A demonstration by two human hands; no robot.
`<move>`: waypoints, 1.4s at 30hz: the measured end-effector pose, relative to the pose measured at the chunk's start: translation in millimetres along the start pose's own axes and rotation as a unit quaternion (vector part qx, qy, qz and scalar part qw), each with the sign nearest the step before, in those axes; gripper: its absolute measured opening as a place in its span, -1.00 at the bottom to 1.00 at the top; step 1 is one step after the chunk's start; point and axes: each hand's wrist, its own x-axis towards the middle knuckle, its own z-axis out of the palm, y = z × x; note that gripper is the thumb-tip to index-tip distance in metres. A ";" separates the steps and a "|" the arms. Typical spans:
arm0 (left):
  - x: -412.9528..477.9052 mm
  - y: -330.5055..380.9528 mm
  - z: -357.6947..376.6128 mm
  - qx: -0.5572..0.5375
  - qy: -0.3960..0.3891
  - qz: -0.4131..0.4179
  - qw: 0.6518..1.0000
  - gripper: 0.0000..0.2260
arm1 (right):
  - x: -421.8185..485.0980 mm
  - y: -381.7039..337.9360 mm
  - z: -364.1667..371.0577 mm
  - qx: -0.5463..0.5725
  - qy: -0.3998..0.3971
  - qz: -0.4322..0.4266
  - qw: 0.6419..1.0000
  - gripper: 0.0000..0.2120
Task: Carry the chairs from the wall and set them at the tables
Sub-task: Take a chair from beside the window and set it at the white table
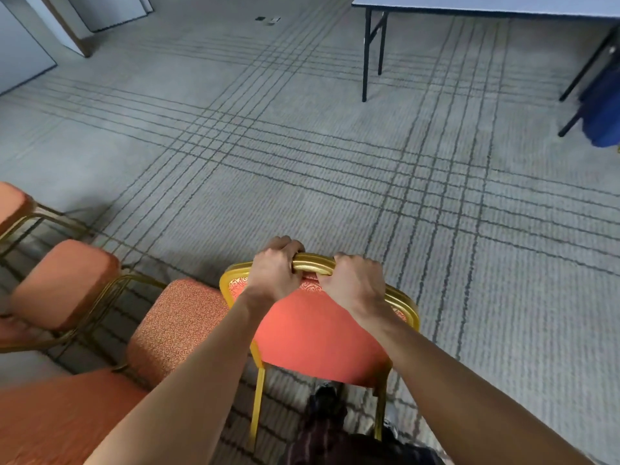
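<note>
Head view: left hand (273,276) and right hand (355,285) grip the chair (318,333) by its rail, open carpet (302,162) before the table (503,4).

Orange-backed chair (322,333) with gold frame; grey carpet (302,156) crossed by dark lines; blue table (486,3).

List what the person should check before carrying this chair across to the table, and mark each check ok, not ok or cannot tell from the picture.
1. Left hand and right hand both grip the gold top rail of the held chair: ok.
2. The carpet between the chair and the table shows no obstacle: ok.
3. The held chair is free of the neighbouring chair on its left: cannot tell; the two overlap in this view.
4. The held chair's legs are lifted off the carpet: cannot tell.
</note>
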 end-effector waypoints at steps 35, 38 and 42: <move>321.8 186.5 19.5 0.129 -0.097 0.223 0.961 -0.81 | 196.9 227.1 -62.7 0.007 0.020 0.175 0.984 -0.53; 361.5 221.4 37.6 0.140 -0.094 0.228 0.959 -0.81 | 226.1 275.9 -66.5 0.014 0.024 0.172 0.985 -0.52; 424.0 265.4 57.7 0.155 -0.091 0.246 0.952 -0.81 | 267.2 336.0 -78.4 0.028 0.029 0.165 0.985 -0.56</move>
